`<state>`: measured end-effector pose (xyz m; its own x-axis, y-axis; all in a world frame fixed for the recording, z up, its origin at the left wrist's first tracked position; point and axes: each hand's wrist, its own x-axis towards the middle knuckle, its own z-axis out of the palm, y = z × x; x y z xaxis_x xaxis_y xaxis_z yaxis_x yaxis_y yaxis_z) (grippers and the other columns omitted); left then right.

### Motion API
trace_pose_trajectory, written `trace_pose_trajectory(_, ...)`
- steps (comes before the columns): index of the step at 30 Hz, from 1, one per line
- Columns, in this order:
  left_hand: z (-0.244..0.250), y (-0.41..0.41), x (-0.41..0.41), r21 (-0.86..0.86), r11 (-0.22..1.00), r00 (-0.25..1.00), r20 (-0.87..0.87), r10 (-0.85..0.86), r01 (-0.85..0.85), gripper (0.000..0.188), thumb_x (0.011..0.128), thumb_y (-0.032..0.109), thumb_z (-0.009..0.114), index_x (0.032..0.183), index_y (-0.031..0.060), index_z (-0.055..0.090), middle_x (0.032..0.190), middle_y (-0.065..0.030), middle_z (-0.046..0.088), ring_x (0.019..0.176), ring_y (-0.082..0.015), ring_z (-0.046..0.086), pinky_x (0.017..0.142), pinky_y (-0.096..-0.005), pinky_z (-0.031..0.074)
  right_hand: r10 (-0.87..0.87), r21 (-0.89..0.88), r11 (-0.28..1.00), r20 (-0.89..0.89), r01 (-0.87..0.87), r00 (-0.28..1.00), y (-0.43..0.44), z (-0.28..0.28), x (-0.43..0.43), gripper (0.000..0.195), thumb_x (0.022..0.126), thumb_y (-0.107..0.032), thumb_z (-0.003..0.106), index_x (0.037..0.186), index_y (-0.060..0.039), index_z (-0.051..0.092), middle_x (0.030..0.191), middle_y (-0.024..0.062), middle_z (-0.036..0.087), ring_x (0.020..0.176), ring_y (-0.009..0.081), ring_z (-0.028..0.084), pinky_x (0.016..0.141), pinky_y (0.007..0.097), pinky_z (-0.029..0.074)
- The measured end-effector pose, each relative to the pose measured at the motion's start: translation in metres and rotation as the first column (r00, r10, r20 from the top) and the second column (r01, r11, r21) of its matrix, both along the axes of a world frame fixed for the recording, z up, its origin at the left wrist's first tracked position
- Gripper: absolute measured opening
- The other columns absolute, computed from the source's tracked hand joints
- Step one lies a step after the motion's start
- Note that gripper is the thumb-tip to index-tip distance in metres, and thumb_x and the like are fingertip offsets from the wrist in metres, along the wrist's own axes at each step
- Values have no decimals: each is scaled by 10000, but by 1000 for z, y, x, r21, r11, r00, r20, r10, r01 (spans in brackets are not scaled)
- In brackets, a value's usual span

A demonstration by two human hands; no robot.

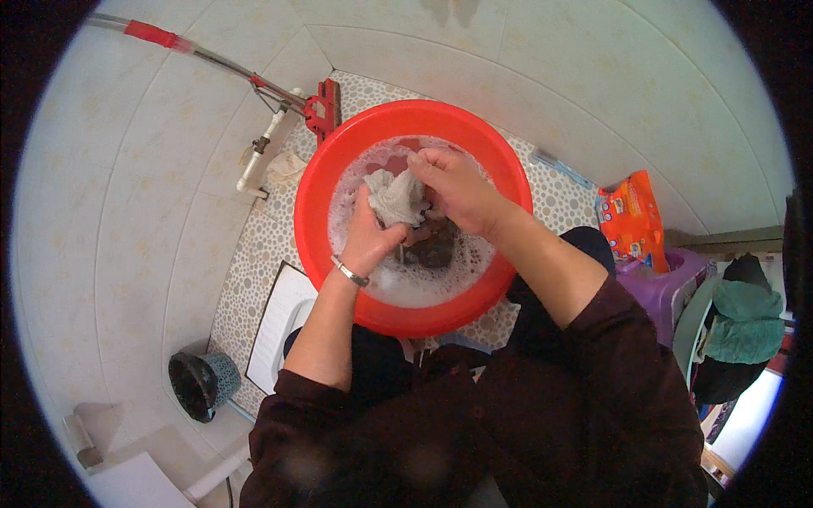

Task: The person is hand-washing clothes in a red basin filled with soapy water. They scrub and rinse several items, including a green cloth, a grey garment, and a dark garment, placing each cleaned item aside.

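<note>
A large red plastic basin (321,267) stands on the floor before me, holding soapy water (413,289) with white foam. Over the water, my left hand (375,232) grips a light grey wet cloth (397,195) from its left and lower side. My right hand (454,187) pinches the same cloth at its upper right edge. Under the hands a dark fabric (438,247) lies partly sunk in the suds. Something reddish shows through the water behind the cloth; its kind is unclear. A metal bracelet sits on my left wrist.
A red-headed mop (324,108) leans at the left wall beside a white pipe (254,165). To the right are a blue brush (562,166), an orange detergent bag (632,219), a purple plastic stool (667,286) and a tub heaped with clothes (743,317). A squat toilet (282,317) and lined bin (203,384) lie left.
</note>
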<state>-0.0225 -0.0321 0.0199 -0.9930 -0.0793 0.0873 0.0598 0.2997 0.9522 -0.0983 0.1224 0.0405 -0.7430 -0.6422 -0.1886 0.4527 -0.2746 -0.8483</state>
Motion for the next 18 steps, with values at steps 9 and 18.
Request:
trace_pose_trajectory(9,-14,-7,-1,-117,991,998,23,60,-57,468,607,121,703,1028,18,528,1017,-128,560,985,-277,541,869,-357,417,112,46,993,-105,-108,988,-1,-3,0,213,921,-274,494,908,-71,557,902,-1,558,854,98,531,774,267,433)
trace_pose_trajectory(18,-4,-35,-8,115,899,906,30,423,-423,343,748,108,671,1064,27,565,1002,-55,608,912,-148,574,815,-276,443,111,529,829,-473,181,874,16,-36,-26,256,868,-266,547,921,-22,606,924,76,597,881,176,568,780,302,447)
